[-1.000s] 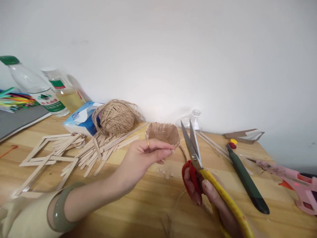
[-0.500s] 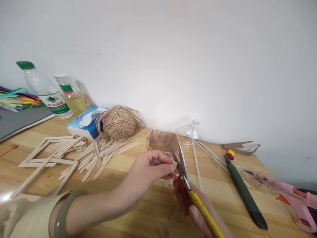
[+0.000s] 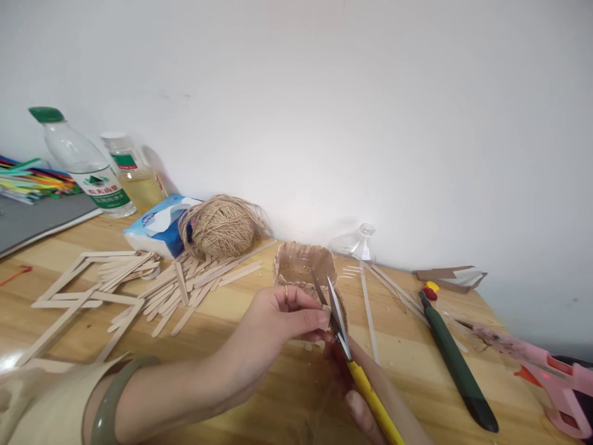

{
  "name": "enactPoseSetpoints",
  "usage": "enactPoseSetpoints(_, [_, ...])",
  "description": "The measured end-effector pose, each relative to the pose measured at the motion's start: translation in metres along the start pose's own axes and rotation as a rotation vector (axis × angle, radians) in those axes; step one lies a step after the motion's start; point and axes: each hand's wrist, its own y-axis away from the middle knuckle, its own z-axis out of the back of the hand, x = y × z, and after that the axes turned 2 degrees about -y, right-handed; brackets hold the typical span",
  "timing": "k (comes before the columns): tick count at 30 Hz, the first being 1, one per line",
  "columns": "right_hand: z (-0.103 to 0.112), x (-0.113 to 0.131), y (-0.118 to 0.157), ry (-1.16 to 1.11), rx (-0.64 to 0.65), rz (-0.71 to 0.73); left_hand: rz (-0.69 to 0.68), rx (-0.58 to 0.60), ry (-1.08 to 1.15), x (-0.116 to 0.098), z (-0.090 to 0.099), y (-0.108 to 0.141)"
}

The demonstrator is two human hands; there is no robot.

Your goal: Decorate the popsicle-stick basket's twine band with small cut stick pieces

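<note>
My left hand (image 3: 282, 315) pinches a small pale piece of craft stick (image 3: 327, 316) between thumb and forefinger. My right hand (image 3: 354, 395) is wrapped round scissors (image 3: 370, 395) with yellow and red handles. Their blades point away from me, slightly parted, right at the small piece. Just behind the blades stands a small box-shaped container (image 3: 303, 262) with a rim of stick pieces and a clear inside; my hands partly cover its lower part. Small wood chips lie on the table below my fingers.
Left on the wooden table (image 3: 208, 383) are loose craft sticks (image 3: 171, 296), a twine ball (image 3: 225, 225), a tissue pack (image 3: 160, 225) and two bottles. Right are clear strips (image 3: 369, 312), a cut bottle top (image 3: 364, 244), a dark green cutter (image 3: 456, 358) and a pink glue gun (image 3: 546, 371).
The scissors have shifted slightly left and down, and their blades are closer together around the small piece. My left hand stays almost in place, still pinching it.
</note>
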Motion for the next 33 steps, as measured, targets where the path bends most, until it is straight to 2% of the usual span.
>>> enactPoseSetpoints(5, [-0.001,-0.004,-0.001,0.022,0.002,0.006,-0.004,0.004,0.000,0.001,-0.001,0.001])
enactPoseSetpoints(13, [0.003,0.018,0.004,0.106,0.014,0.001,0.006,0.022,0.001,0.003,0.000,0.001])
enactPoseSetpoints(19, [0.005,0.018,0.003,0.070,0.028,-0.004,0.015,0.024,-0.004,0.001,-0.001,0.000])
enactPoseSetpoints(29, [0.007,0.019,0.010,0.039,-0.039,-0.086,-0.004,0.082,-0.031,-0.002,0.001,-0.002])
enactPoseSetpoints(33, [0.004,0.017,0.016,0.032,-0.095,-0.104,-0.005,0.070,-0.048,-0.003,0.001,-0.001])
